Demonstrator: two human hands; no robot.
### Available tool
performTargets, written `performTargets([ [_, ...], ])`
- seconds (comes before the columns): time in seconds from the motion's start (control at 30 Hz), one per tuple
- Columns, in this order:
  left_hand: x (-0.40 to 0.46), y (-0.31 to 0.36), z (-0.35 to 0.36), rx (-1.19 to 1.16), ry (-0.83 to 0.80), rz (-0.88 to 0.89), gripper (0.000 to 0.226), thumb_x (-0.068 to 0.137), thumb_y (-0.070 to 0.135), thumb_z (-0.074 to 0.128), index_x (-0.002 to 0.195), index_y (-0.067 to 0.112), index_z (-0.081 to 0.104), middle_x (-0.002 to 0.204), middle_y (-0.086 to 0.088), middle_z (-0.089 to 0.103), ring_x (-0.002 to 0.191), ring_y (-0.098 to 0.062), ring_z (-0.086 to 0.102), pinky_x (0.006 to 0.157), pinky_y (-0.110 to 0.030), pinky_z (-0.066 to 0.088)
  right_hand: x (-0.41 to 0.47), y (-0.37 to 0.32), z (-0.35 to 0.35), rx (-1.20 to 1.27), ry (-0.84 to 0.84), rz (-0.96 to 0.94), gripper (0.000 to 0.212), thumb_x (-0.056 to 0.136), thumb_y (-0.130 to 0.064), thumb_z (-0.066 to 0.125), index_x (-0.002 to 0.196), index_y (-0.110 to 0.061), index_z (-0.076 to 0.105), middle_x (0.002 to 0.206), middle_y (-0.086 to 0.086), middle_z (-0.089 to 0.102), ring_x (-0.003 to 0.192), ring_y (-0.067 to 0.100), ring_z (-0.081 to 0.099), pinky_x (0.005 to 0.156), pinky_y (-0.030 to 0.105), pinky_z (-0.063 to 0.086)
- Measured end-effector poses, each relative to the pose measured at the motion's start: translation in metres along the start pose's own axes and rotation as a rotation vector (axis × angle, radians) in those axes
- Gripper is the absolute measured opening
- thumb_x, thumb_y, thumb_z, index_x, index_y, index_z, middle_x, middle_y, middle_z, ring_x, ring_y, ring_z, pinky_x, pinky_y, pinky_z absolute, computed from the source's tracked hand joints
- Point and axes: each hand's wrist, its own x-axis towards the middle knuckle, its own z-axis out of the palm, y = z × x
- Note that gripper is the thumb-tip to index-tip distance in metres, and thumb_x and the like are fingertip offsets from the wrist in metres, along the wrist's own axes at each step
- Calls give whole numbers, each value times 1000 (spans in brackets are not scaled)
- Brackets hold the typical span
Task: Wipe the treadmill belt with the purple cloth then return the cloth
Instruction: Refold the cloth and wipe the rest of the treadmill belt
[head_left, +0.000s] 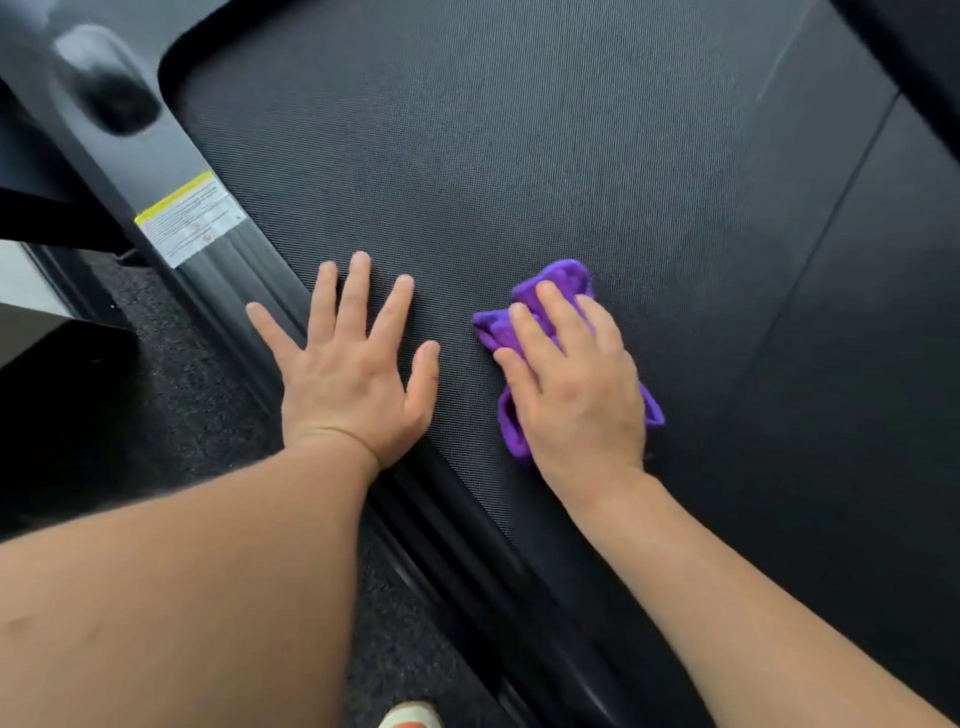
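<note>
The dark textured treadmill belt (545, 171) fills most of the view. A crumpled purple cloth (556, 283) lies on the belt near its left side. My right hand (576, 384) presses flat on top of the cloth, fingers curled over it, hiding its middle. My left hand (348, 369) rests palm down with fingers spread on the belt's left edge, just left of the cloth and apart from it.
The treadmill's grooved left side rail (218, 280) runs diagonally and carries a white and yellow warning label (189, 218). Dark carpet (171, 395) lies left of the rail. The right side rail (883, 270) borders the belt. A shoe tip (410, 717) shows at the bottom.
</note>
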Motion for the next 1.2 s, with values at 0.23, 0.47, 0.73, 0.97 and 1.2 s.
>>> performTargets([
  [0.23,0,0,0,11,0,14,72,92,61,20,156,31,29,169,-7,14,156,-29,7,113,-78,-3,-47,19,-14,-6,-45,-177,33,100,-36,55,122,-17,70,138,5,60,127,32,54,88,44,50],
  [0.47,-1,-1,4,33,21,59,69,93,60,19,156,33,29,168,-5,16,156,-28,8,113,-77,-4,-58,62,-28,-11,-2,-128,33,99,-34,58,122,-14,70,134,9,62,118,36,58,84,47,52],
  [0.73,0,-1,7,52,78,60,67,94,62,20,154,35,33,167,-5,20,155,-29,10,113,-77,-4,-67,39,-9,-84,58,-33,33,97,-43,54,122,-26,69,136,-1,61,121,31,54,80,43,47],
  [0.97,-1,-2,8,89,89,61,64,97,60,21,154,33,31,167,-9,21,154,-30,13,115,-76,-1,-67,40,1,-82,93,-26,34,95,-47,53,120,-30,70,136,-4,61,123,30,53,80,44,47],
  [1.2,-35,32,12,30,118,82,67,96,56,27,156,27,29,167,-12,18,155,-32,13,121,-66,-1,-65,40,-1,-62,56,0,37,95,-49,50,124,-32,67,140,-5,57,128,29,50,84,46,46],
])
